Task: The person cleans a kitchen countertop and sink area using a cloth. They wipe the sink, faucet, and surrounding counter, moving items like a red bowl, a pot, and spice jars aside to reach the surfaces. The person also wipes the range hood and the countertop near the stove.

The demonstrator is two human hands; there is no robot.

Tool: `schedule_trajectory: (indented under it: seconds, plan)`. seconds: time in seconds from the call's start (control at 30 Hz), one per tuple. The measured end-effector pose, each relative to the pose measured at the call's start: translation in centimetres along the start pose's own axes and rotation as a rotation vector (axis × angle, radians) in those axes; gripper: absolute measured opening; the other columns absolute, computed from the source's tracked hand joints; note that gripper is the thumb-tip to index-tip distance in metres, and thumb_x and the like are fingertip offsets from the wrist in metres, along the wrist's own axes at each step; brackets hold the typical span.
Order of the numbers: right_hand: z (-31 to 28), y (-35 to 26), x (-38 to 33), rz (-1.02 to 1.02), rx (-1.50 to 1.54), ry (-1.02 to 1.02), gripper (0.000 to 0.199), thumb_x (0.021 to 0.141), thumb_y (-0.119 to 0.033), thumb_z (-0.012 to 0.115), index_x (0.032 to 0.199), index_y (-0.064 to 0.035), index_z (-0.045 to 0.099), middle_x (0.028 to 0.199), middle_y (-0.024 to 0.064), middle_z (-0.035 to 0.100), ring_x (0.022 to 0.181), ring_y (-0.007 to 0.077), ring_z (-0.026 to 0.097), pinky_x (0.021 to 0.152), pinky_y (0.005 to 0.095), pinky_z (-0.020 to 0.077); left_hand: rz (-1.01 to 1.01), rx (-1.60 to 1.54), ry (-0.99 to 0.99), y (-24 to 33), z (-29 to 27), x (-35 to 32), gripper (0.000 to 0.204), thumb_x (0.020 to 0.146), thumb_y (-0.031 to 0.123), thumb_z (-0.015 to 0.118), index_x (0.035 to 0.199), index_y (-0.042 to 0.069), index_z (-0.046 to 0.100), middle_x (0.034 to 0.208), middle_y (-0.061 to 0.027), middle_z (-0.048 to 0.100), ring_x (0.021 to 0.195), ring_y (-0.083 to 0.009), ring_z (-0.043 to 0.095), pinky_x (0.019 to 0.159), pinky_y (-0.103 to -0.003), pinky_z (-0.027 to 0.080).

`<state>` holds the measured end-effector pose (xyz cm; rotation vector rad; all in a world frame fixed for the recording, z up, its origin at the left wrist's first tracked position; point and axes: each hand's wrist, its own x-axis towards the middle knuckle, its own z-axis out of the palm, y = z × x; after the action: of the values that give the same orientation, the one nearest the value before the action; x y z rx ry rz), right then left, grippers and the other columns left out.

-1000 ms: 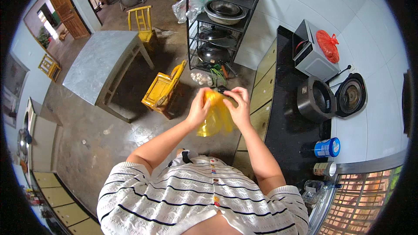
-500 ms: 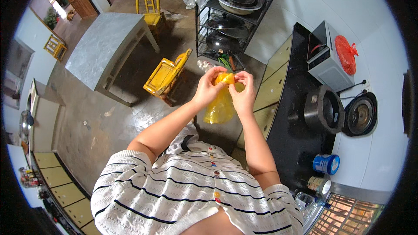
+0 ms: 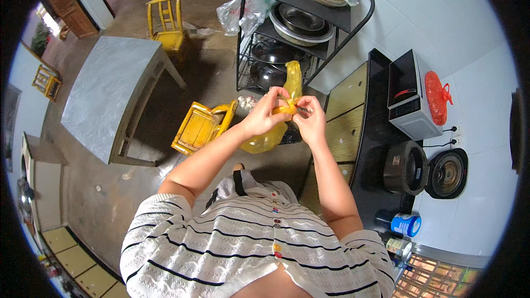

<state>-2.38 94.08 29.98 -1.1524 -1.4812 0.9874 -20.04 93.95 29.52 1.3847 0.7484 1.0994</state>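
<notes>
My left hand [image 3: 265,113] and right hand [image 3: 310,123] pinch a yellow plastic bag [image 3: 293,81] mid-air, fingertips nearly together on its gathered middle. Black counter [image 3: 372,138] edge runs near, right side. Yellow chair [image 3: 196,127] near left; open floor [image 3: 99,204] beside it. Grey table [image 3: 113,88] and black rack [image 3: 337,16] beyond. Versus half a second ago: bag's twisted end now sticks up above the fingers.

A dark-striped white knit top [image 3: 221,240] has colourful buttons [image 3: 277,247].
</notes>
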Motion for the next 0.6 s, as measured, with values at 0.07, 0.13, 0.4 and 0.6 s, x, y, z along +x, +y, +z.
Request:
schedule_trajectory:
  seconds: [0.07, 0.13, 0.4, 0.6]
  plan:
    - [0.4, 1.0, 2.2, 0.052, 0.077, -0.012, 0.031, 0.076, 0.010, 0.065, 0.100, -0.0053, 0.052, 0.097, 0.0014, 0.059, 0.096, 0.0131, 0.060, 0.082, 0.0273, 0.0492, -0.082, -0.240, -0.021, -0.7, -0.8, 2.0, 0.043, 0.086, 0.001, 0.065, 0.123, 0.006, 0.044, 0.100, -0.0045, 0.063, 0.094, -0.0110, 0.061, 0.082, -0.025, 0.047]
    - [0.6, 1.3, 4.6, 0.027, 0.149, -0.036, 0.032, 0.079, 0.011, 0.063, 0.104, -0.0044, 0.051, 0.097, 0.0034, 0.060, 0.094, 0.0131, 0.061, 0.080, 0.0266, 0.0492, -0.156, -0.444, -0.022, -0.5, -1.7, 4.5, 0.042, 0.088, 0.002, 0.063, 0.125, 0.006, 0.044, 0.102, -0.0041, 0.063, 0.094, -0.0103, 0.060, 0.080, -0.025, 0.048]
    - [-2.4, 3.1, 12.4, 0.109, 0.115, 0.026, 0.028, 0.086, 0.009, 0.056, 0.109, -0.0034, 0.047, 0.087, 0.0034, 0.057, 0.079, 0.0109, 0.057, 0.075, 0.0250, 0.0471, 0.122, 0.356, 0.322, -1.4, -3.3, 9.8, 0.064, 0.079, 0.014, 0.079, 0.134, 0.013, 0.047, 0.122, -0.0060, 0.050, 0.114, -0.0188, 0.052, 0.092, -0.035, 0.049]
    - [-3.6, 6.3, 16.6, 0.594, 0.711, 0.110, 0.008, 0.098, -0.009, 0.055, 0.104, -0.0035, 0.053, 0.087, 0.0032, 0.055, 0.077, 0.0138, 0.055, 0.074, 0.0277, 0.0485, 0.225, 0.619, 0.145, -2.2, -1.6, 13.4, 0.073, 0.072, 0.014, 0.082, 0.137, 0.011, 0.048, 0.133, -0.0138, 0.052, 0.116, -0.0344, 0.055, 0.098, -0.040, 0.046]
